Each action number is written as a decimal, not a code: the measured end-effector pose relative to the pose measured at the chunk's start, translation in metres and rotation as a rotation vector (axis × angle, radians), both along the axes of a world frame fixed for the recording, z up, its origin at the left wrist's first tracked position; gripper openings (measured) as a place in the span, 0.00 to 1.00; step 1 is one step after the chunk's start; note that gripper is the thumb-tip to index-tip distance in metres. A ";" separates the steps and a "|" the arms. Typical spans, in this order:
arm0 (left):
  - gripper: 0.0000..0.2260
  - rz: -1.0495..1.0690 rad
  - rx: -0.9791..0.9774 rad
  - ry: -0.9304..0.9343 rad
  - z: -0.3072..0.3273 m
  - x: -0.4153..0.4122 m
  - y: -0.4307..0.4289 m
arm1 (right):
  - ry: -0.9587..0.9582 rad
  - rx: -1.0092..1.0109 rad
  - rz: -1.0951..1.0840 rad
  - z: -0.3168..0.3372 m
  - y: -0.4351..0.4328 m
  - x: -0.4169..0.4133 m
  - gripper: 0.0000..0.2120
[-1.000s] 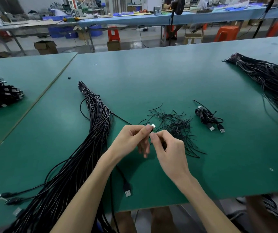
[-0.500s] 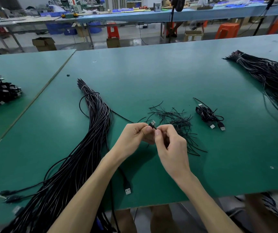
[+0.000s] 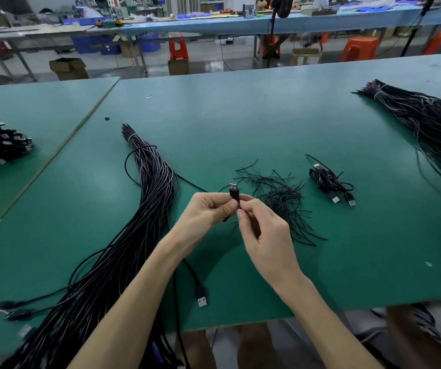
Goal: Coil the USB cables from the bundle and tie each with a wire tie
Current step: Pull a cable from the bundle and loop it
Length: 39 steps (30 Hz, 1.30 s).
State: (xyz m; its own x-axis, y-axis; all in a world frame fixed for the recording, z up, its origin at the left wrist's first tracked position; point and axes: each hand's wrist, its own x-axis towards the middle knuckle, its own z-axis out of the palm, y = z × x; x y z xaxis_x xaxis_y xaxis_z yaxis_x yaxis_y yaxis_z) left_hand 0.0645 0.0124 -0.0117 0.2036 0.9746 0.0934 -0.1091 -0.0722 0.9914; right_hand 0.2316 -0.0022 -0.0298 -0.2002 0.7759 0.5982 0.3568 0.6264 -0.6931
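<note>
Grip tight: plug (image 3: 234, 191) pinched by left hand (image 3: 208, 211) and right hand (image 3: 263, 231), now turned upright at centre frame. Cable end is secured; coiling can likely be started.

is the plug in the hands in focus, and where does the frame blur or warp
Head view: the USB plug, pinched by the left hand and right hand, is sharp; the cable bundle smears at bottom left; the wide lens bows the table edges.

Bare-armed worker
The left hand (image 3: 208, 211) and right hand (image 3: 264, 235) are going bare, forearms showing uncovered as far as one can see, nails looking short.
</note>
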 end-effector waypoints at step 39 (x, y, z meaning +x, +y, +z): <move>0.09 -0.067 -0.201 -0.573 0.024 0.000 -0.005 | -0.327 0.147 -0.140 0.005 -0.007 -0.009 0.09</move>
State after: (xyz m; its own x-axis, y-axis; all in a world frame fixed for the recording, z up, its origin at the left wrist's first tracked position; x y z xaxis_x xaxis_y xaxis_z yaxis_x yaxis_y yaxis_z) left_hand 0.0649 0.0069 0.0121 0.2367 0.9713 0.0219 -0.6272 0.1355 0.7669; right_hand 0.2231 -0.0092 -0.0253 -0.2974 0.7199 0.6271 0.6333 0.6403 -0.4348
